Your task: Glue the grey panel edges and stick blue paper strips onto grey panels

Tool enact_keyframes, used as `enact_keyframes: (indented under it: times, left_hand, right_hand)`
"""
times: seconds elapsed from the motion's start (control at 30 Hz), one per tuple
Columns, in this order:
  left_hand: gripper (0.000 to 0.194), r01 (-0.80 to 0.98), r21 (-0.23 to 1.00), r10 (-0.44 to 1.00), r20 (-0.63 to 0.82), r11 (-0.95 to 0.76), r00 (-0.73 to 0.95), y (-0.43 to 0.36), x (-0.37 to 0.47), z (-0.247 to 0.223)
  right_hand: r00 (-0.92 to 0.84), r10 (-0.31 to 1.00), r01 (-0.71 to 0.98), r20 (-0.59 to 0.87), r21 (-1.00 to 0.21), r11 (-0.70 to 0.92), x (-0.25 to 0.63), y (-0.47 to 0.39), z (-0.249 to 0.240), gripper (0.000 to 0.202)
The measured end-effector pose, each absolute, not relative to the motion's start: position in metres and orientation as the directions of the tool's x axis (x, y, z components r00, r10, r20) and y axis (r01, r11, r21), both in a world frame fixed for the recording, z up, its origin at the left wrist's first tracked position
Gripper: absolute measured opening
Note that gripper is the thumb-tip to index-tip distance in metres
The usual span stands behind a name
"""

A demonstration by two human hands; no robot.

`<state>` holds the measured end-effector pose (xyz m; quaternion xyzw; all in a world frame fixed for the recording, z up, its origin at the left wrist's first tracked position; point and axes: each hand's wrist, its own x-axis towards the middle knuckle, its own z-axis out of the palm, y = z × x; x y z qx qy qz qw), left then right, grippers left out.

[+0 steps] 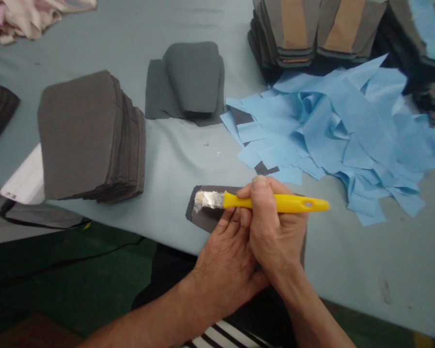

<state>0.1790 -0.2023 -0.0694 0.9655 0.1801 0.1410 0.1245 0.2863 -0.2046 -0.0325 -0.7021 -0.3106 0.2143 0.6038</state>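
My right hand (275,232) is closed around the yellow handle of a paintbrush (293,203), which points left. Its bristles, whitish and caked, touch the left end of a dark grey fabric piece (206,220) near the table's front edge. Flat on that piece lies my left hand (228,256), fingers stretched out beneath the brush and partly under my right hand. Much of the fabric piece is hidden by both hands.
A tall stack of dark fabric pieces (79,135) stands left, a smaller stack (193,77) behind. Light blue cloth strips (333,125) are heaped right. Stacks with tan strips (293,24) stand at the back. Pale scraps (25,19) lie far left.
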Motion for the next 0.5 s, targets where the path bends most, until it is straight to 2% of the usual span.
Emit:
enact_keyframes:
  times: [0.2, 0.37, 0.5]
  left_hand:
    - [0.083, 0.336, 0.241, 0.380, 0.165, -0.910, 0.910, -0.203, 0.176, -0.070]
    - [0.074, 0.336, 0.160, 0.365, 0.207, -0.928, 0.908, -0.201, 0.180, -0.065]
    - [0.073, 0.292, 0.106, 0.309, 0.255, -0.951, 0.916, -0.196, 0.181, -0.072]
  right_hand:
    - [0.865, 0.493, 0.099, 0.094, -0.995, 0.016, 0.305, -0.224, -0.015, 0.034]
    - [0.928, 0.325, 0.177, 0.181, -0.983, 0.043, 0.353, -0.273, -0.019, 0.032]
    - [0.950, 0.262, 0.180, 0.171, -0.984, -0.010, 0.380, -0.316, -0.033, 0.036]
